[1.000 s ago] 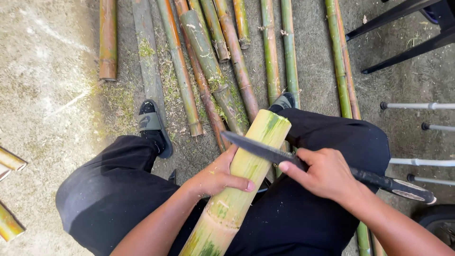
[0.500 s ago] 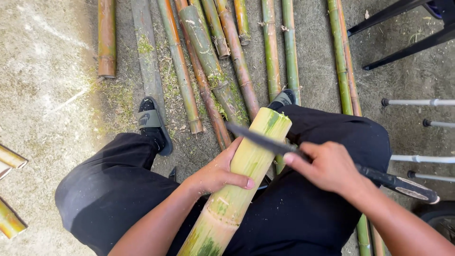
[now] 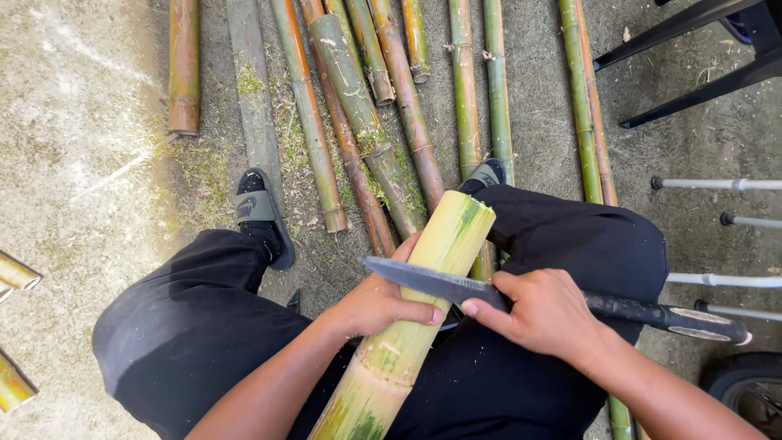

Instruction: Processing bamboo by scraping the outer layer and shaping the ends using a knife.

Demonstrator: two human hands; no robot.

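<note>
Ground is bare concrete (image 3: 90, 122), outdoors, sunlit at left, littered with moss and shavings. Bamboo poles (image 3: 358, 122) lie side by side across the far centre; cut stubs (image 3: 16, 273) sit at the left edge. Black chair legs (image 3: 692, 49) stand far right, metal rods (image 3: 717, 184) below them. Seated person's black trousers (image 3: 204, 334) fill the near area. Left hand (image 3: 379, 303) wraps its fingers around a thick bamboo section (image 3: 432, 277) resting across the lap. Right hand (image 3: 546, 314) has fingers curled around a long knife (image 3: 440, 283), its blade laid crosswise on the bamboo.
</note>
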